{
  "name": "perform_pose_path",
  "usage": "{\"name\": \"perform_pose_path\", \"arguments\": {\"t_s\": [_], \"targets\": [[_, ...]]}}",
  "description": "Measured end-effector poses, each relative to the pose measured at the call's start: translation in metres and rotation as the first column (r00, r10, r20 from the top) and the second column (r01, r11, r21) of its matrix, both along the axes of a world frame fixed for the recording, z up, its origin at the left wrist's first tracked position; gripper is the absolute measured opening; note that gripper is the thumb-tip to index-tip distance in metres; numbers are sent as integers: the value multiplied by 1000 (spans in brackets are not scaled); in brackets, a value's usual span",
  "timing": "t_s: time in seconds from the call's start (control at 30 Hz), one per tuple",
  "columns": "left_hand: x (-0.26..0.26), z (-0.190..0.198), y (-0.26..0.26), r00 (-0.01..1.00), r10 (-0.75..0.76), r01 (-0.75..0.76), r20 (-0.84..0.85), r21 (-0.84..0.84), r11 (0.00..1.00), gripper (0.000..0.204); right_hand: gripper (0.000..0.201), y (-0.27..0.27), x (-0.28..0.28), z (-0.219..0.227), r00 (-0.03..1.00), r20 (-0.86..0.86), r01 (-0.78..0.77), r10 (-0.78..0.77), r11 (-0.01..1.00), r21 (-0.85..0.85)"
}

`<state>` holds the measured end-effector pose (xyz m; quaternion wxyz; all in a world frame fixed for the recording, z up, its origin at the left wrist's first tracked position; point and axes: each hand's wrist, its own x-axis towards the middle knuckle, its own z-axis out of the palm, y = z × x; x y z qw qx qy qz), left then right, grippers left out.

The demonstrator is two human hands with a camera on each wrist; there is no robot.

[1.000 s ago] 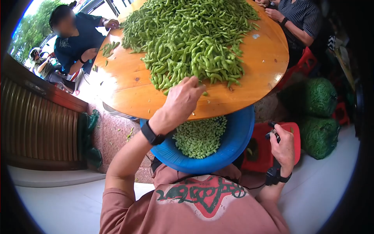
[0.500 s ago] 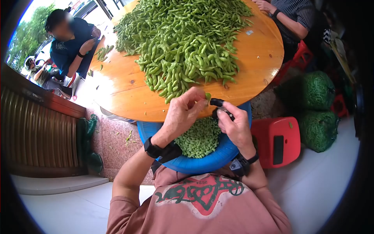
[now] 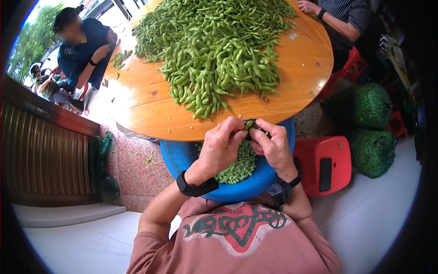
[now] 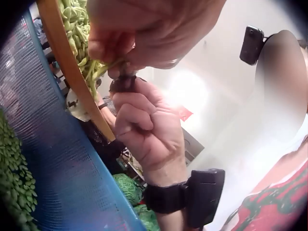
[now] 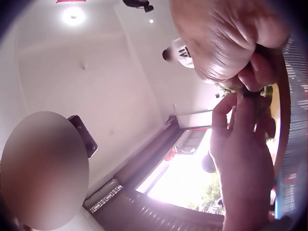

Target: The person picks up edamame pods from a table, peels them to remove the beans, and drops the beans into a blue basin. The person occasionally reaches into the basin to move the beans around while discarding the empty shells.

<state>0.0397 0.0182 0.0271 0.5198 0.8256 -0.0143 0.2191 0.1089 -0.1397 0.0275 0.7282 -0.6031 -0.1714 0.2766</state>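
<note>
My left hand (image 3: 221, 145) pinches a green soybean pod (image 3: 248, 124) between thumb and fingers, over the front edge of the table. Black covers sit on the thumb and forefinger of my right hand (image 3: 274, 147), which grips the pod's other end; the left wrist view shows its remaining fingers curled in. Both hands meet at the pod, above a blue basin (image 3: 175, 166) with shelled green beans (image 3: 235, 169) inside. Ahead of them, a large heap of unshelled pods (image 3: 219, 59) covers much of the round wooden table (image 3: 299, 86).
A red plastic stool (image 3: 337, 160) stands right of the basin, with green mesh sacks (image 3: 372, 153) beyond. One person (image 3: 80, 45) is at the table's left, another (image 3: 344, 23) at its right. Bits of pod lie on the floor (image 3: 141, 169) at left.
The left hand has come back from the heap with a pod. My right hand has swung in from the right to meet it, and both are now lower, closer over the basin.
</note>
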Motion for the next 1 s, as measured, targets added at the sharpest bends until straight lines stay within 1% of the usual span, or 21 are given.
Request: {"name": "perform_pose_path", "arguments": {"t_s": [0.07,0.1,0.13,0.17,0.2,0.27,0.3,0.33,0.37,0.4,0.43,0.47,0.53,0.57,0.63,0.77,0.8,0.83,0.87,0.93,1.0], "targets": [[-5,2,3,999,-45,45,-5,-71,996,11,15,-10,4,2,951,-264,-91,158,965,247],[-9,6,8,967,-230,152,-114,-468,870,14,15,-14,6,1,952,-265,-86,153,965,248],[-11,9,10,891,-432,162,-138,-792,588,17,16,-19,6,0,921,-309,-139,237,941,307],[-11,4,10,855,-511,192,-90,-860,473,23,17,-22,6,0,881,-346,-189,323,910,368],[-12,0,11,854,-512,193,-90,-860,473,23,17,-22,4,1,881,-346,-189,322,911,367],[-14,-4,14,787,-613,144,-68,-946,290,22,20,-23,0,6,883,-327,-242,336,924,295],[-15,-2,14,797,-581,111,-165,-905,410,24,17,-25,0,5,897,-323,-235,303,944,233],[-16,-4,12,796,-581,107,-168,-907,408,24,17,-25,-3,2,895,-328,-234,302,944,232],[-15,-6,9,820,-541,162,-187,-831,532,24,15,-21,-6,1,979,17,-201,201,979,-14],[-15,-9,9,844,-498,207,-200,-735,646,24,14,-17,-9,3,912,378,-74,159,971,-228],[-14,-14,11,833,-413,191,-367,-511,838,21,13,-17,-12,12,857,483,-48,181,961,-274],[-16,-9,8,834,-412,188,-368,-512,838,21,13,-16,-12,13,857,482,-51,183,960,-275],[-18,5,2,876,-285,146,-390,-348,926,15,12,-15,-13,13,857,485,-58,175,967,-247],[-20,5,1,875,-284,144,-392,-351,925,15,12,-16,-13,11,858,482,-60,177,967,-249],[-26,5,2,935,-219,210,-279,-62,976,18,12,-17,-13,5,893,406,-81,195,957,-280],[-31,3,9,921,-223,247,-320,36,968,24,10,-13,-20,-3,873,461,-29,158,961,-274],[-32,1,8,855,-278,178,-437,-257,950,28,10,-9,-24,-5,813,574,79,98,958,-275],[-34,-3,6,773,-363,55,-520,-516,855,31,10,-5,-29,-7,733,679,186,43,948,-260],[-34,-8,1,774,-362,53,-520,-516,855,31,10,-1,-34,-12,733,679,184,44,948,-260],[-34,-18,-12,868,-353,-66,-350,-785,615,35,15,6,-44,-23,532,846,347,14,908,-234],[-36,-19,-18,868,-341,-99,-360,-799,593,36,20,8,-55,-25,513,855,349,78,891,-291]]}}
